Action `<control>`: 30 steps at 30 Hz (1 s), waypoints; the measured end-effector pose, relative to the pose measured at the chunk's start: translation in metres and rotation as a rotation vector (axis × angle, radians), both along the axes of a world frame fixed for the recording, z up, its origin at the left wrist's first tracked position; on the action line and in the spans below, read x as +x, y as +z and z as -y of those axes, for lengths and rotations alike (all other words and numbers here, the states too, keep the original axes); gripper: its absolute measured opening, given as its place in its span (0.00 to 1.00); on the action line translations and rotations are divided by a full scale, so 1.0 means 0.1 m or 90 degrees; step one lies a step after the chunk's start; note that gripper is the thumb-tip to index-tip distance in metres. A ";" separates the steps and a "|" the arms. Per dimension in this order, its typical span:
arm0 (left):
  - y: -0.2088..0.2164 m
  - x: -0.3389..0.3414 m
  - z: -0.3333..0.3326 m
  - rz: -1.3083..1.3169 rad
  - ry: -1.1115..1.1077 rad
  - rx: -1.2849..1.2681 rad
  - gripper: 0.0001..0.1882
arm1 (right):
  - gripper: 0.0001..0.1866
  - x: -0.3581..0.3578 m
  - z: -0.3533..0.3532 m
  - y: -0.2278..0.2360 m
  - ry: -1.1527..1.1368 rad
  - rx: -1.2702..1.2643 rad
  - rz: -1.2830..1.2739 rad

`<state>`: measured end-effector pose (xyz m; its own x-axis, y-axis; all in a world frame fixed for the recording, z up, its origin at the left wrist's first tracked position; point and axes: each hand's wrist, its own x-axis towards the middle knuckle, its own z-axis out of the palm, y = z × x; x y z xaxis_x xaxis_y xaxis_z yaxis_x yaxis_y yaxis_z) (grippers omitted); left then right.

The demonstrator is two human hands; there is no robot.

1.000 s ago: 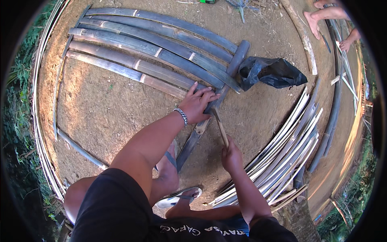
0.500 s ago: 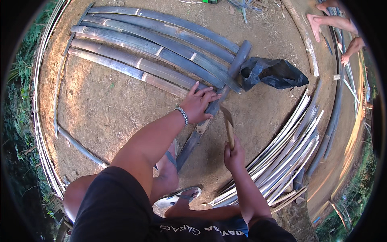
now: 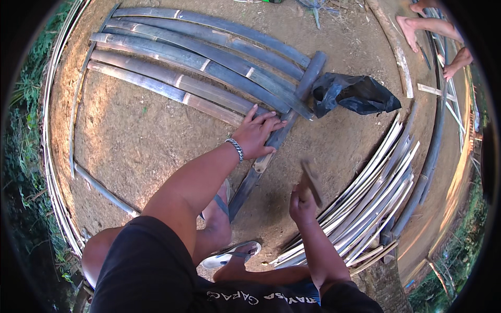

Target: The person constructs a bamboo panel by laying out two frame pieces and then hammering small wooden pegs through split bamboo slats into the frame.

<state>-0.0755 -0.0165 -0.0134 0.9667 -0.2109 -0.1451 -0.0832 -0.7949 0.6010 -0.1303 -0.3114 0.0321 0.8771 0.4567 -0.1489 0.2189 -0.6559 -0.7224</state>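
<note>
My left hand [image 3: 257, 134] lies with spread fingers over the joint where split bamboo slats [image 3: 209, 67] meet a dark bamboo pole [image 3: 250, 182]. Its fingertips press on the slat ends and its thumb rests along the pole. Several slats run side by side from this pole to a thin strip [image 3: 83, 70] at the far left. My right hand [image 3: 303, 204] is closed around a hammer [image 3: 312, 182], raised off the pole to its right. The hammer is smeared by motion and its handle is mostly hidden. Beside the pole's far end lies a black plastic bag [image 3: 360, 94].
A bundle of thin split strips [image 3: 360, 208] lies to my right, with long dark poles [image 3: 434, 141] beyond it. Another person's hand [image 3: 458, 63] and bare foot [image 3: 408, 32] are at the far right. My sandalled feet [image 3: 232, 254] stand close to the pole.
My right hand has drawn the hammer back from the pole, up and to the right. My left hand has stayed put. At far right, a pale strip now shows near the other person's hand.
</note>
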 end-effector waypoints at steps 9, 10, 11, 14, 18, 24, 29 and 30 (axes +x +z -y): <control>-0.01 -0.05 0.00 0.011 0.002 -0.001 0.52 | 0.23 0.05 -0.18 0.20 -0.083 -0.021 -0.069; -0.01 -0.07 0.00 0.008 0.003 0.004 0.52 | 0.22 0.02 -0.15 0.16 -0.061 -0.080 -0.113; 0.01 -0.03 0.00 0.011 0.003 0.011 0.52 | 0.22 0.04 -0.16 0.13 -0.040 -0.138 -0.150; 0.03 -0.01 0.00 0.001 -0.002 0.006 0.52 | 0.18 0.14 -0.17 0.07 -0.021 -0.233 -0.214; 0.02 -0.02 -0.03 -0.004 0.005 0.004 0.52 | 0.18 0.10 -0.15 0.16 -0.071 -0.125 -0.154; 0.02 0.00 0.00 0.004 -0.003 0.004 0.52 | 0.17 0.18 -0.10 0.06 -0.027 -0.250 -0.209; 0.01 -0.05 0.00 0.008 0.002 0.008 0.52 | 0.18 0.12 -0.11 0.18 -0.117 -0.111 -0.186; 0.02 -0.04 0.01 0.004 -0.001 0.008 0.52 | 0.17 0.10 -0.08 0.13 -0.087 -0.165 -0.198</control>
<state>-0.0794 -0.0177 -0.0113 0.9675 -0.2099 -0.1410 -0.0880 -0.8023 0.5904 -0.1200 -0.3035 0.0450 0.8219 0.2517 -0.5110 -0.0854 -0.8325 -0.5474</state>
